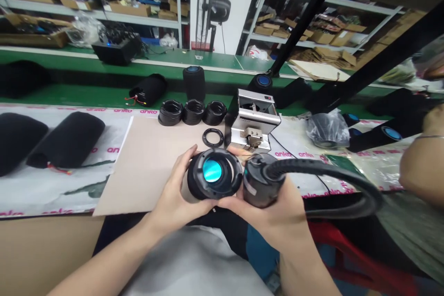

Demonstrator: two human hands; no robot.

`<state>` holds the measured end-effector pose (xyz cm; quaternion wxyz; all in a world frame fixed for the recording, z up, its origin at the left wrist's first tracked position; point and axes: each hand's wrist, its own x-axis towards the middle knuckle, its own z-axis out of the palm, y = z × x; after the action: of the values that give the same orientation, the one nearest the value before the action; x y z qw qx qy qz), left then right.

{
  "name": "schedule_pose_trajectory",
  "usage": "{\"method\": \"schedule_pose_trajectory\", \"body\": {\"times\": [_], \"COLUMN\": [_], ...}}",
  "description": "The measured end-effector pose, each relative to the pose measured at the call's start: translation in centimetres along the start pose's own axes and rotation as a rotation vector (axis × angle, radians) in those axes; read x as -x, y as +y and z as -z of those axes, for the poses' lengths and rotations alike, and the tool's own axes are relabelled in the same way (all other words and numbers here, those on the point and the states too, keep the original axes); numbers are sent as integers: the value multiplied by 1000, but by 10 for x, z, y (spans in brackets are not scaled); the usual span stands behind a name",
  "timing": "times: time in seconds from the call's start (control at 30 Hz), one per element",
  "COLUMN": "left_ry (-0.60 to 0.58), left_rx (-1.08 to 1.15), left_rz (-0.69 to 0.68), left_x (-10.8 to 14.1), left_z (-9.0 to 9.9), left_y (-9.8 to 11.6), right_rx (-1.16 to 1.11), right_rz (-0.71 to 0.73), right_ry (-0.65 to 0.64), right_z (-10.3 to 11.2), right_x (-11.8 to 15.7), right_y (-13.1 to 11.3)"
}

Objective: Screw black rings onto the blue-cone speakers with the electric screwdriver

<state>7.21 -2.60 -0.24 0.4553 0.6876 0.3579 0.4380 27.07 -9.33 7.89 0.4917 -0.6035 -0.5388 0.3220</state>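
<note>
My left hand wraps round the side of a black cylindrical speaker, its end with a shiny cyan disc facing up toward me. A loose-looking black ring lies over that end, slightly off-centre. In my right hand is a black electric screwdriver, its thick cord looping off to the right; its tip is hidden. My right thumb and fingers also touch the speaker's rim. Just beyond, a flat black ring lies on the cardboard sheet, beside a silver screw feeder.
Several black ring caps stand in a row behind the sheet. An upright speaker is behind them. Cloth-covered black cylinders lie at the left. A plastic bag and another person's arm are at the right.
</note>
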Motion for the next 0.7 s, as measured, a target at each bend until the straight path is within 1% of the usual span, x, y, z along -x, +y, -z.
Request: {"method": "schedule_pose_trajectory", "body": {"times": [0.07, 0.23, 0.37, 0.43, 0.53, 0.63, 0.7], "left_ry": [-3, -31, -103, -160, -248, -260, -259], "left_rx": [25, 53, 75, 131, 246, 319, 361], "left_rz": [16, 13, -42, -34, 22, 55, 40], "left_x": [1, 1, -9, -15, -20, -21, -20], "left_z": [-1, 2, 8, 9, 9, 6, 4], "left_y": [-1, -2, 4, 7, 11, 10, 9], "right_rx": [15, 105, 138, 161, 176, 216, 257], "right_rz": [-16, -46, -67, -74, -83, -92, -94], "right_ry": [-64, -59, -86, -72, 3, 27, 16], "right_z": [-3, -7, -7, -7, -8, -12, -15], "right_x": [-2, -6, -7, -7, -6, -3, 0], "right_y": [1, 0, 1, 4, 6, 0, -7]}}
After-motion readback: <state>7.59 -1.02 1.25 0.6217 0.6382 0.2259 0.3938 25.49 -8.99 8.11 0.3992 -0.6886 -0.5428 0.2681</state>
